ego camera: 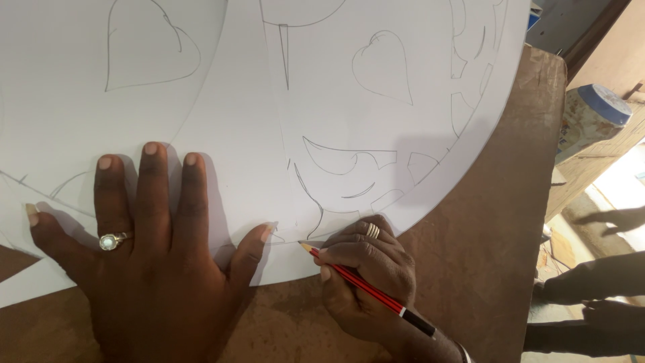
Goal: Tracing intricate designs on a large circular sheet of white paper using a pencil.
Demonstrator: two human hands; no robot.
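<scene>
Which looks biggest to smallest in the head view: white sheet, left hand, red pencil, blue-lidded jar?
1. white sheet, by far the largest.
2. left hand, flat on the sheet.
3. red pencil and blue-lidded jar: unsure. The pencil is partly hidden in the right hand, and the jar sits farther away.

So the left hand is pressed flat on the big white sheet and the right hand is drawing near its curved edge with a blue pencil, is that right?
Not quite: the head view shows a red pencil with a black end, not a blue one. The rest holds: the left hand lies flat on the large white sheet with pencilled outlines, and the right hand draws near its curved edge.
</scene>
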